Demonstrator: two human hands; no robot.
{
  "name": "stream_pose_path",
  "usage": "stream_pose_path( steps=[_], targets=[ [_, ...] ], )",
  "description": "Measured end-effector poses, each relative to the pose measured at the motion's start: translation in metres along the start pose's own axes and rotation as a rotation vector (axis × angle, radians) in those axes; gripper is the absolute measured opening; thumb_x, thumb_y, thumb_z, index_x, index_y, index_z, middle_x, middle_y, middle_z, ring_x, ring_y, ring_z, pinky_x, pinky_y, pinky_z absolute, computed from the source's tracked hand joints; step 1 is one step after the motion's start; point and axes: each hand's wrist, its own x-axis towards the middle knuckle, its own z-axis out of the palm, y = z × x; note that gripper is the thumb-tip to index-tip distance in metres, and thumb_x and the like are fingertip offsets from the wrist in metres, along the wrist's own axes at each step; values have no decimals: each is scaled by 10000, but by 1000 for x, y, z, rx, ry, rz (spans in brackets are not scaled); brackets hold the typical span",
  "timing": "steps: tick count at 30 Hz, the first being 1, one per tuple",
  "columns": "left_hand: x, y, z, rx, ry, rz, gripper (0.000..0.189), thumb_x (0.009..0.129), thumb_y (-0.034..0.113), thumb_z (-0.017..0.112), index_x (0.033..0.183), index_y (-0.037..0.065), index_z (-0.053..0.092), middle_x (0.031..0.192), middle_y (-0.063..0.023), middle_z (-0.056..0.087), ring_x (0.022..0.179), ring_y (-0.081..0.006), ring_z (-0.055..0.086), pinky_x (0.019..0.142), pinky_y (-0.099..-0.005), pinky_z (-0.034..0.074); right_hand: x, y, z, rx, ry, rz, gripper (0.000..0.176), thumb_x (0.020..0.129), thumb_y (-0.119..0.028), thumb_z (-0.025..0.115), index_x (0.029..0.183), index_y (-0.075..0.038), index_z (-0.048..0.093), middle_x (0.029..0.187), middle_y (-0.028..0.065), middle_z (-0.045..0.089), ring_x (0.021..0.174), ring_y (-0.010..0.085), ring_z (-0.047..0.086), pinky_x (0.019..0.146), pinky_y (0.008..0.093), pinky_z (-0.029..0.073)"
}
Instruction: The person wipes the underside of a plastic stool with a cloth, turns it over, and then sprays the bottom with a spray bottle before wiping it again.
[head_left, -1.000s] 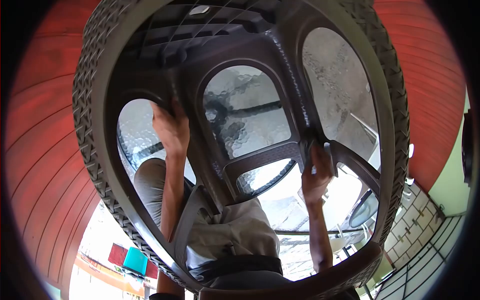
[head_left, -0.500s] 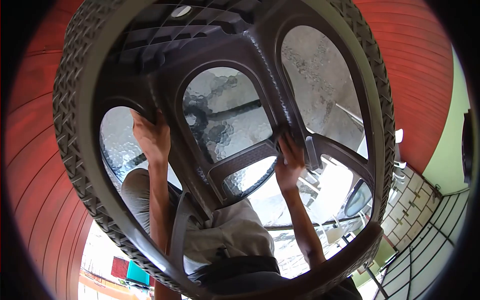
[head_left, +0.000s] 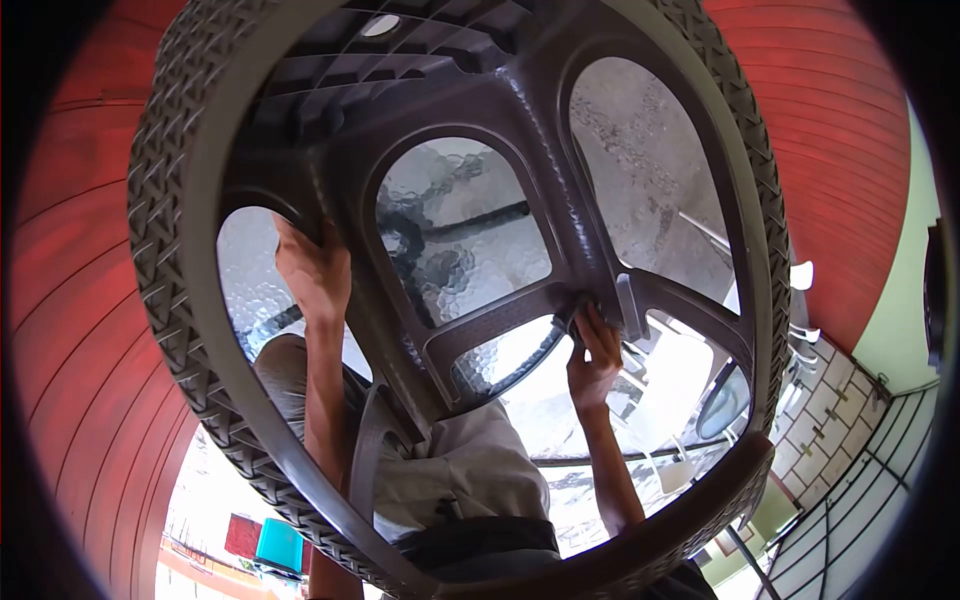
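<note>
A dark brown plastic chair (head_left: pixel 455 320), or a similar moulded piece with a woven-pattern rim, fills the view, its ribbed underside at the top. Through the left opening reaches my left hand (head_left: pixel 315 270), closed around the upright post there; the fingertips are hidden behind it. My right hand (head_left: pixel 595 355) is at the lower end of the other post, by the corner of the crossbar. Its fingers are bent and pressed together on a small dark thing, perhaps a cloth, against the plastic. Below the frame shows my lap (head_left: pixel 470 460) in grey clothing.
Beneath the chair is a textured glass tabletop (head_left: pixel 455 190). White chairs (head_left: pixel 675 365) stand behind on the right, near a stone-pattern wall (head_left: pixel 830 400). Red slatted surfaces (head_left: pixel 80 280) rise on both sides. A teal object (head_left: pixel 280 545) is at lower left.
My right hand has slid down the post to the crossbar corner, moving slightly right. The chair has shifted a little in view, and my left hand keeps its grip.
</note>
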Motion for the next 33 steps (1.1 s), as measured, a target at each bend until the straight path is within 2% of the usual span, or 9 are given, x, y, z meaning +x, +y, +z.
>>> stream_pose_path(
  steps=[8, 11, 15, 17, 21, 25, 28, 30, 33],
  targets=[
    [-2, 1, 1, -81, -11, 18, 543, 882, -51, 600, 1398, 9, 444, 1120, -302, 689, 1050, -546, 625, 891, -507, 511, 194, -98, 72, 59, 10, -151, 677, 719, 170, 602, 1338, -98, 648, 1310, 126, 654, 1152, 378, 602, 968, 450, 545],
    [-2, -2, 0, -47, -21, 21, 569, 896, -46, 604, 1434, -28, 418, 1174, -277, 691, 1103, -449, 683, 950, -420, 510, 237, -125, 109, 101, 53, -190, 680, 731, 160, 607, 1362, -93, 618, 1352, 134, 622, 1241, 383, 564, 1012, 441, 535],
    [-1, -2, 1, -26, -8, -2, 555, 892, -51, 603, 1418, -30, 427, 1168, -293, 684, 1082, -488, 661, 933, -445, 512, 226, -166, 139, 162, 27, -324, 684, 723, 135, 632, 1370, -86, 606, 1417, 157, 569, 1288, 397, 544, 1063, 434, 515],
    [-2, -7, 4, -29, 6, -21, 562, 880, -62, 604, 1413, -14, 432, 1123, -313, 681, 1049, -559, 617, 899, -487, 515, 198, -183, 129, 310, -64, -401, 671, 710, 132, 632, 1351, -65, 618, 1370, 195, 592, 1253, 422, 563, 1052, 460, 514],
    [1, -9, 5, -120, -7, -22, 535, 885, -61, 604, 1394, -26, 444, 1129, -321, 672, 1053, -553, 619, 899, -480, 514, 192, -160, 120, 316, -66, -478, 636, 685, 141, 622, 1296, -35, 648, 1255, 237, 641, 1158, 439, 614, 1008, 486, 524],
    [0, -1, 5, -110, 9, -28, 524, 886, -62, 599, 1387, -27, 450, 1139, -324, 667, 1065, -538, 626, 905, -483, 511, 232, -112, 104, 142, 225, -233, 591, 660, 135, 637, 1220, -46, 694, 1038, 208, 696, 1002, 427, 666, 881, 509, 548],
    [0, -4, 6, -52, 26, -32, 537, 888, -56, 600, 1401, -18, 446, 1149, -327, 663, 1074, -537, 627, 911, -483, 510, 230, -125, 109, 243, 147, -179, 592, 660, 124, 662, 1225, -51, 687, 1057, 210, 689, 1000, 410, 669, 858, 502, 558],
    [2, -6, 7, -26, 37, -24, 538, 892, -49, 593, 1408, -16, 444, 1159, -329, 660, 1080, -539, 626, 918, -484, 510, 220, -151, 129, 219, 78, -326, 608, 656, 114, 687, 1241, -52, 675, 1144, 200, 680, 1030, 391, 668, 897, 479, 563],
    [2, -7, 8, -63, 28, -16, 521, 900, -35, 562, 1409, -26, 449, 1174, -328, 659, 1086, -537, 629, 931, -481, 510, 195, -195, 136, 377, -169, -352, 634, 648, 105, 707, 1260, -55, 666, 1274, 183, 648, 1111, 364, 655, 958, 443, 557]
  ],
)
